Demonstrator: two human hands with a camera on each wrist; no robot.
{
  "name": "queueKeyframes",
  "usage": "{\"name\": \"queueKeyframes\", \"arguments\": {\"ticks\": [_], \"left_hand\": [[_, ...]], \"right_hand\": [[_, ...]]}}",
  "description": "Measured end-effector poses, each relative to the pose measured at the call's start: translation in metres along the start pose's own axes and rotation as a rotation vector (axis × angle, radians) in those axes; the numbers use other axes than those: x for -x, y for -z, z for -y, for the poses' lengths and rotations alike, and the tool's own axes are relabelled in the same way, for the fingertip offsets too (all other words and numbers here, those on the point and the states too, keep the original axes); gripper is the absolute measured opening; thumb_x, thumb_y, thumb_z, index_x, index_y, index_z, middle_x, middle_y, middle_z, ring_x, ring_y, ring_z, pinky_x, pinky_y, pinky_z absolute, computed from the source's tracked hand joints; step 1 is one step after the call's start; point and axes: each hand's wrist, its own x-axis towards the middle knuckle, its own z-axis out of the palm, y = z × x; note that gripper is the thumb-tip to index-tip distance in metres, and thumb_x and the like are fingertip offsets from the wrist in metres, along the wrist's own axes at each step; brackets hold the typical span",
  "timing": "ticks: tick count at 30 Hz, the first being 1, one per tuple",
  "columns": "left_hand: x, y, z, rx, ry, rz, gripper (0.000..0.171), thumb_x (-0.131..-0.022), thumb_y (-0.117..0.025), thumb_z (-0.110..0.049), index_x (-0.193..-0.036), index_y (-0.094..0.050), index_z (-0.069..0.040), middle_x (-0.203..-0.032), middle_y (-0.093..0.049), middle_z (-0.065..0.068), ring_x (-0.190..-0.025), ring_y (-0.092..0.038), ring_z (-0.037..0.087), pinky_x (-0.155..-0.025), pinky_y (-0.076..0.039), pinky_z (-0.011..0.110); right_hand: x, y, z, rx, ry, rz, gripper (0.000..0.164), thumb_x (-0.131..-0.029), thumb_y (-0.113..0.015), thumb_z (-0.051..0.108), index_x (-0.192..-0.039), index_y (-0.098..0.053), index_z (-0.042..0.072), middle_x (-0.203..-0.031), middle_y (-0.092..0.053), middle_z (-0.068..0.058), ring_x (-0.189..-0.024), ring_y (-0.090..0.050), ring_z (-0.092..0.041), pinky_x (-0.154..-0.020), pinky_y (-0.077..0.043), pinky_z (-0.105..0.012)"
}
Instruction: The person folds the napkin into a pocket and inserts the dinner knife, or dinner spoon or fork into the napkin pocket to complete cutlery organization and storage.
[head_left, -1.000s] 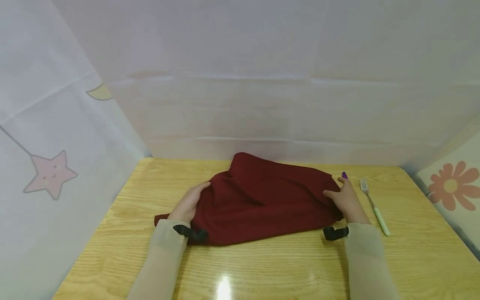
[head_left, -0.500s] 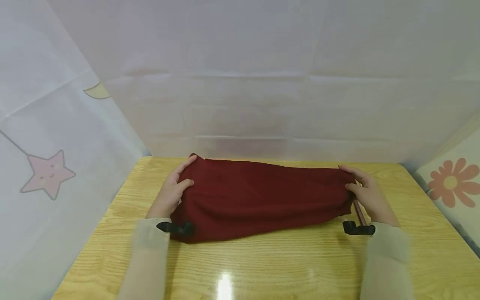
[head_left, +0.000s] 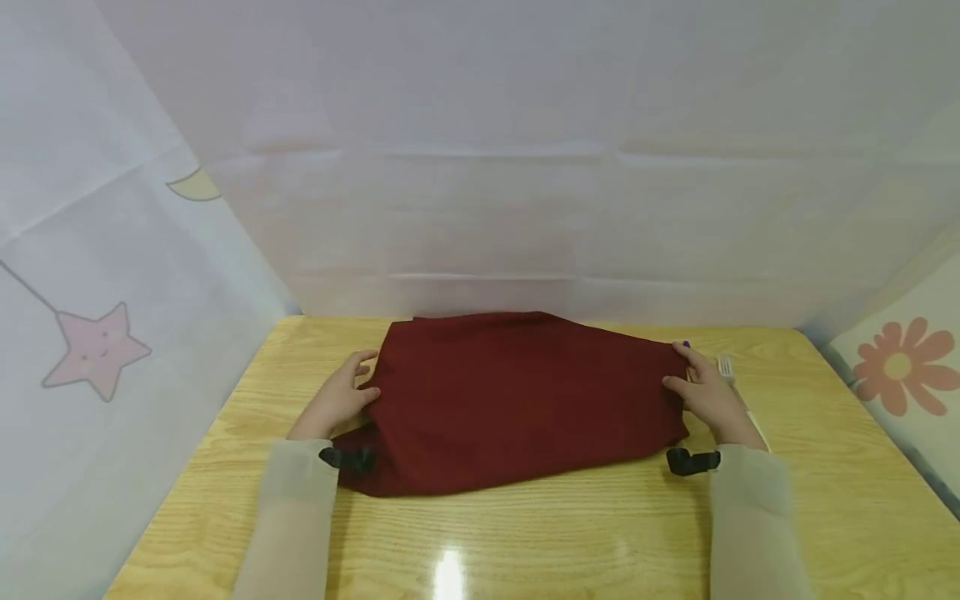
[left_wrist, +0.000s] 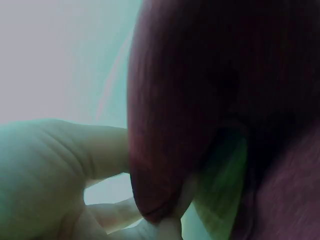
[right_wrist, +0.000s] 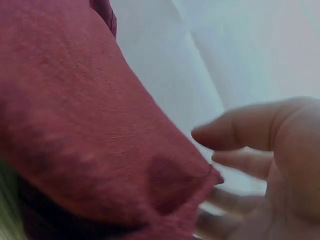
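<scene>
A dark red cloth [head_left: 525, 400] lies spread across the middle of the table in the head view, its left end folded under. At its left edge my left hand [head_left: 337, 400] pinches the fabric. The left wrist view shows the cloth [left_wrist: 165, 110] between the thumb and fingers of the left hand [left_wrist: 60, 175]. At the opposite edge is my right hand [head_left: 708, 396]. In the right wrist view that hand [right_wrist: 280, 165] has its thumb apart from the cloth [right_wrist: 100, 115], while its lower fingers lie partly hidden behind the cloth's corner.
A fork [head_left: 725, 369] with a pale handle lies beside the right hand, partly covered by it. The tip of a purple object [head_left: 686, 343] shows behind the right fingers. The wooden table [head_left: 525, 533] meets pale hanging sheets [head_left: 480, 208] behind and at the sides.
Both hands first moved apart, stretching the cloth wider. Since then the right hand has come back left and its thumb shows off the fabric; the cloth's left end has folded under.
</scene>
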Motion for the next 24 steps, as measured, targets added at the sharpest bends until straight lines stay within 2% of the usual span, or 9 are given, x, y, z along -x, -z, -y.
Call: {"name": "queueKeyframes", "arguments": {"ticks": [3, 6, 8, 10, 13, 15, 18, 21, 24], "left_hand": [[0.003, 0.002, 0.005, 0.005, 0.016, 0.018, 0.067, -0.101, -0.059, -0.009, -0.158, -0.024, -0.001, -0.145, -0.047, 0.033, -0.134, -0.045, 0.049, -0.109, -0.036, 0.062], [0.006, 0.007, 0.010, 0.008, 0.015, 0.004, 0.066, -0.101, -0.059, -0.010, -0.158, -0.027, -0.001, -0.135, -0.058, 0.029, -0.128, -0.052, 0.046, -0.105, -0.041, 0.057], [0.008, 0.009, 0.010, 0.027, 0.009, -0.003, 0.065, -0.101, -0.060, -0.010, -0.157, -0.028, -0.002, -0.133, -0.060, 0.029, -0.126, -0.054, 0.045, -0.102, -0.044, 0.054], [0.009, 0.009, 0.008, 0.070, 0.013, 0.002, 0.066, -0.102, -0.060, -0.012, -0.157, -0.027, -0.002, -0.137, -0.056, 0.030, -0.127, -0.053, 0.045, -0.099, -0.046, 0.051], [0.010, 0.006, 0.003, 0.185, 0.047, 0.040, 0.071, -0.101, -0.063, -0.016, -0.159, -0.023, -0.004, -0.146, -0.044, 0.033, -0.129, -0.051, 0.046, -0.098, -0.050, 0.049], [0.011, 0.003, 0.002, 0.243, 0.084, 0.063, 0.076, -0.102, -0.064, -0.019, -0.160, -0.018, -0.004, -0.150, -0.036, 0.034, -0.130, -0.050, 0.047, -0.097, -0.052, 0.048], [0.012, 0.001, 0.004, 0.284, 0.114, 0.088, 0.080, -0.102, -0.063, -0.023, -0.161, -0.012, -0.004, -0.153, -0.030, 0.034, -0.131, -0.049, 0.047, -0.097, -0.053, 0.048], [0.013, 0.002, 0.006, 0.312, 0.096, 0.123, 0.081, -0.101, -0.065, -0.026, -0.160, -0.014, -0.006, -0.153, -0.029, 0.033, -0.131, -0.050, 0.045, -0.099, -0.052, 0.046], [0.016, 0.004, 0.007, 0.378, 0.044, 0.200, 0.081, -0.101, -0.067, -0.025, -0.160, -0.015, -0.009, -0.150, -0.029, 0.031, -0.128, -0.055, 0.041, -0.103, -0.050, 0.044]], "right_hand": [[0.005, 0.002, 0.001, -0.004, -0.039, -0.055, 0.070, -0.107, -0.048, 0.015, -0.162, -0.007, 0.000, -0.160, -0.014, -0.036, -0.145, -0.029, -0.048, -0.093, -0.056, -0.042], [0.012, 0.004, 0.003, 0.053, -0.100, -0.085, 0.063, -0.108, -0.046, 0.020, -0.156, -0.020, -0.012, -0.148, -0.037, -0.040, -0.124, -0.054, -0.046, -0.086, -0.058, -0.038], [0.012, 0.004, 0.003, 0.095, -0.128, -0.082, 0.061, -0.108, -0.045, 0.023, -0.152, -0.027, -0.015, -0.142, -0.045, -0.039, -0.110, -0.064, -0.038, -0.084, -0.059, -0.037], [0.011, 0.003, 0.004, 0.108, -0.125, -0.087, 0.058, -0.108, -0.045, 0.023, -0.153, -0.030, -0.011, -0.141, -0.046, -0.039, -0.096, -0.067, -0.027, -0.078, -0.059, -0.035], [0.006, -0.002, 0.007, 0.073, -0.049, -0.114, 0.056, -0.109, -0.045, 0.019, -0.160, -0.027, 0.002, -0.144, -0.043, -0.038, -0.083, -0.064, -0.017, -0.071, -0.058, -0.030], [0.004, -0.007, 0.010, 0.026, 0.011, -0.103, 0.058, -0.110, -0.044, 0.019, -0.163, -0.021, 0.013, -0.149, -0.039, -0.035, -0.087, -0.064, -0.022, -0.072, -0.057, -0.029], [0.007, -0.010, 0.014, -0.039, 0.053, -0.030, 0.063, -0.110, -0.044, 0.023, -0.165, -0.013, 0.018, -0.155, -0.032, -0.032, -0.117, -0.059, -0.037, -0.088, -0.057, -0.033], [0.013, -0.008, 0.016, -0.014, 0.032, 0.022, 0.070, -0.110, -0.046, 0.028, -0.164, -0.006, 0.009, -0.159, -0.023, -0.033, -0.136, -0.044, -0.045, -0.101, -0.052, -0.041], [0.020, 0.001, 0.016, 0.091, -0.026, 0.042, 0.075, -0.109, -0.045, 0.033, -0.159, -0.006, -0.008, -0.154, -0.027, -0.039, -0.132, -0.048, -0.048, -0.098, -0.053, -0.046]]}}
